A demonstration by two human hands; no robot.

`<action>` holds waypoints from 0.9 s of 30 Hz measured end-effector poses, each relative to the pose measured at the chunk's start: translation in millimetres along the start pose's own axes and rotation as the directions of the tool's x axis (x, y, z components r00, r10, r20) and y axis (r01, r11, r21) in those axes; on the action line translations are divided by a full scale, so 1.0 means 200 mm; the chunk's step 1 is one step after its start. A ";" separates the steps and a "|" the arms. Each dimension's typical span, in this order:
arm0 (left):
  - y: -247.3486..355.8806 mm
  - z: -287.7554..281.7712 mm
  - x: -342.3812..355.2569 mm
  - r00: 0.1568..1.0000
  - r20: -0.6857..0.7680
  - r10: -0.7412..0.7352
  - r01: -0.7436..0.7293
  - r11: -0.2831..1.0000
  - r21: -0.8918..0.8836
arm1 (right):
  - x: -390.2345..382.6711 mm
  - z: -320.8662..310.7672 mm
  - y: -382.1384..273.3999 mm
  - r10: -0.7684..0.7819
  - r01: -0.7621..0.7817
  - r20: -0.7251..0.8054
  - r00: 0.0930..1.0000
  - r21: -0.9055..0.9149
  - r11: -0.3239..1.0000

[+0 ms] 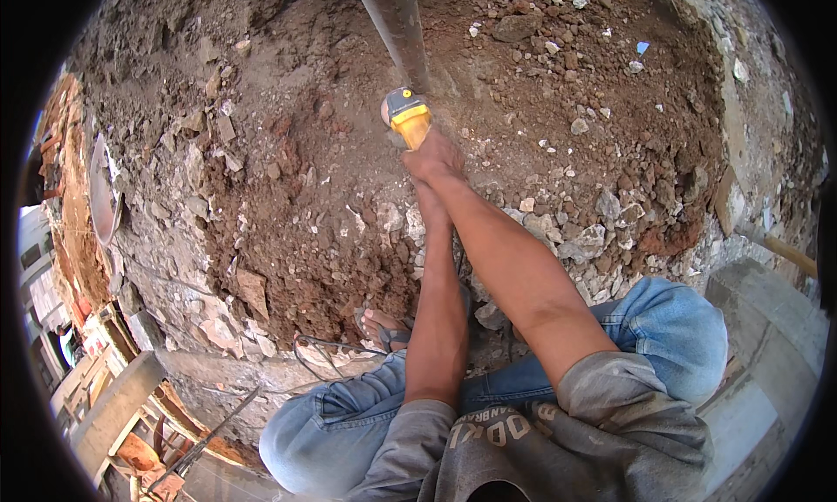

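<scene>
at the foot of the grey pipe point(392, 27): power tool point(411, 121) ahead of right hand point(436, 157)

the tool is straight ahead of the person, at the far end of both outstretched arms, low over the brown soil point(323, 144). its long axis runs from the right hand forward and slightly left, dark head foremost. right hand: closed around the yellow body's near end, so the nearer hand as far as shows. left forearm point(438, 327) comes up beneath the right; left hand hidden at the overlapping wrists, grip cannot be told. relation that counts, as judged: head to pipe foot. pipe bottom is just beside the head, on its right; contact unclear.
</scene>
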State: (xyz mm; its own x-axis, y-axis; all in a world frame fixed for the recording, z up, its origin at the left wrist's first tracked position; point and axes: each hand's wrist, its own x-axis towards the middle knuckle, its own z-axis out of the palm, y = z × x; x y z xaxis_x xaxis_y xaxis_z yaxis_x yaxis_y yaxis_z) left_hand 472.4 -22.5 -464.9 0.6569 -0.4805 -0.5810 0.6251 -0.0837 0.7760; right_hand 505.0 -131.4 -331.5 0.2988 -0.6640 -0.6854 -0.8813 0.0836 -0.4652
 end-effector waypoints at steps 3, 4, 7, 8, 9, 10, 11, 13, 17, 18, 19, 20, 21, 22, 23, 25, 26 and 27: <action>0.00 -0.01 0.02 0.998 0.066 -0.009 0.027 0.956 -0.292 | 0.00 -0.01 -0.01 0.000 0.000 0.011 1.000 -0.012 1.000; 0.00 -0.02 0.04 0.999 0.038 -0.022 0.032 0.956 -0.292 | 0.00 -0.01 -0.02 -0.008 0.008 0.008 1.000 -0.017 1.000; -0.03 -0.07 0.05 0.998 -0.039 0.050 -0.046 0.995 0.093 | -0.02 0.00 -0.05 -0.022 0.022 0.015 1.000 -0.018 1.000; -0.02 -0.05 0.04 0.998 -0.035 0.044 -0.041 0.995 0.097 | -0.01 0.00 -0.04 -0.017 0.017 0.012 1.000 -0.019 1.000; -0.01 -0.04 0.04 0.999 -0.033 0.040 -0.037 0.994 0.101 | -0.01 0.00 -0.03 -0.008 0.009 0.017 1.000 -0.024 1.000; 0.00 -0.03 0.04 1.000 -0.015 -0.005 0.004 0.997 -0.082 | 0.00 0.00 -0.03 -0.001 0.002 0.023 1.000 -0.028 1.000; 0.02 -0.02 0.03 0.999 0.013 -0.046 0.047 0.964 -0.262 | 0.01 0.00 -0.02 0.006 -0.005 0.026 1.000 -0.031 0.999; 0.04 0.01 0.00 1.000 -0.003 -0.029 0.029 0.999 -0.040 | 0.01 0.01 -0.01 -0.005 0.005 0.000 1.000 -0.034 0.999; 0.09 -0.01 -0.03 1.000 0.024 0.010 -0.005 0.975 -0.224 | 0.00 0.04 -0.04 0.005 -0.006 -0.042 0.999 -0.019 1.000; 0.10 -0.03 -0.03 1.000 0.017 0.025 -0.024 0.997 -0.072 | -0.01 0.05 -0.05 0.005 -0.005 -0.032 0.999 -0.011 1.000; 0.11 -0.05 -0.02 0.999 0.012 0.041 -0.041 0.996 0.082 | -0.02 0.06 -0.06 0.005 -0.005 -0.023 1.000 -0.003 1.000; 0.13 -0.05 -0.03 0.999 0.025 0.032 -0.036 0.985 0.166 | -0.01 0.06 -0.05 0.010 -0.010 -0.020 1.000 0.000 1.000; 0.14 -0.05 -0.03 0.999 0.038 0.023 -0.031 0.968 0.250 | 0.00 0.06 -0.04 0.013 -0.013 -0.030 0.999 0.008 1.000; 0.15 -0.05 -0.04 0.998 0.060 -0.008 -0.009 0.962 0.272 | 0.01 0.07 -0.03 0.017 -0.017 -0.041 0.999 0.015 1.000; 0.17 -0.07 -0.03 0.997 0.072 -0.029 0.006 0.955 0.297 | 0.01 0.08 -0.05 0.011 -0.010 -0.044 0.999 0.025 1.000; 0.17 -0.08 0.00 0.996 0.079 0.035 -0.043 0.994 0.103 | 0.00 0.08 -0.07 0.013 -0.012 -0.036 0.999 0.040 0.999; 0.17 -0.08 0.01 0.995 0.080 0.064 -0.064 0.998 -0.001 | 0.00 0.08 -0.07 0.016 -0.015 -0.035 0.999 0.044 0.999; 0.16 -0.08 0.01 0.997 0.062 0.053 -0.058 0.995 0.080 | 0.00 0.08 -0.08 0.020 -0.018 -0.035 0.999 0.043 0.999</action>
State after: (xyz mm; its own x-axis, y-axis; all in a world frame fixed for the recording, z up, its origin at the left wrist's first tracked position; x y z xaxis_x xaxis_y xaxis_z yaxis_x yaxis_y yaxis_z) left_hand 500.5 -13.4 -445.4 0.6621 -0.5372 -0.5225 0.5502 -0.1248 0.8256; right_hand 524.7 -121.1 -333.7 0.2682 -0.6881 -0.6743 -0.8701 0.1274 -0.4761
